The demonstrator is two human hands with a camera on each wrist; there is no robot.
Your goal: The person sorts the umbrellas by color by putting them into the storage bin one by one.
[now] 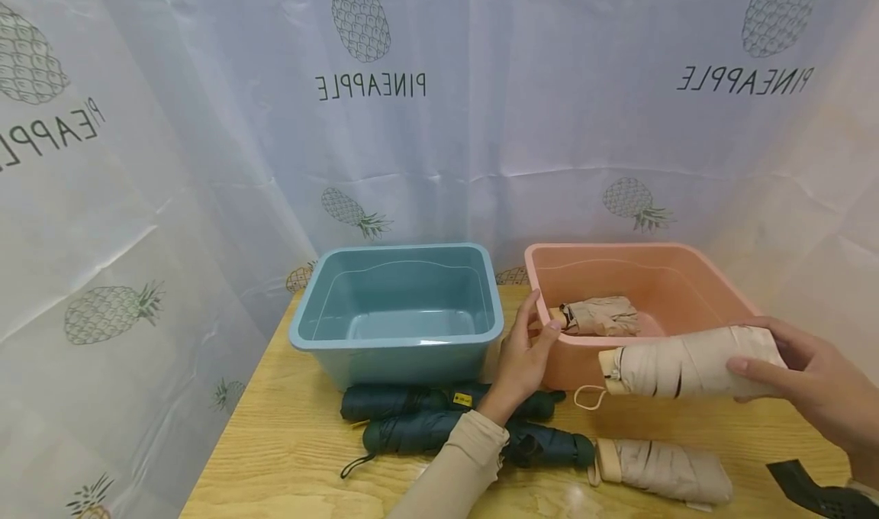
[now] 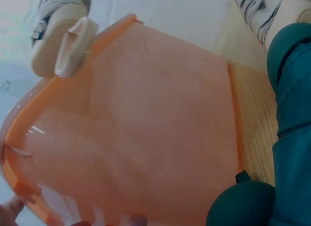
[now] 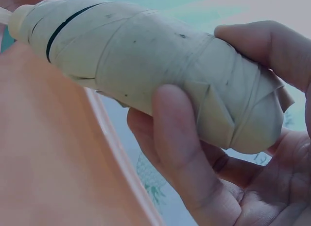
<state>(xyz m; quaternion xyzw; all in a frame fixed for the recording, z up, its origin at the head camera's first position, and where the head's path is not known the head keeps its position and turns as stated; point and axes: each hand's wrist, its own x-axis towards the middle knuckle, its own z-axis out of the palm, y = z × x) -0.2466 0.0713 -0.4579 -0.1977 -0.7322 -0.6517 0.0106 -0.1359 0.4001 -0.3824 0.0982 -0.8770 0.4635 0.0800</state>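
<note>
My right hand [image 1: 817,374] grips a folded beige umbrella [image 1: 676,366] by one end, above the front edge of the pink bin [image 1: 573,362]. Its pale handle and wrist loop point left. Fingers and thumb wrap the cloth in the right wrist view, where the umbrella [image 3: 131,51] slants across the top. At the bin's near left corner, my left hand [image 1: 519,362] holds the rim between thumb and fingers. Inside that bin lies another beige umbrella [image 1: 604,317]. A third beige umbrella [image 1: 669,469] rests on the table in front.
A blue bin [image 1: 394,362] with nothing visible inside stands to the left. Dark green folded umbrellas [image 1: 408,433] lie before it on the wooden table [image 1: 275,443], partly hidden by my left arm. A pineapple-print curtain [image 1: 481,137] hangs behind.
</note>
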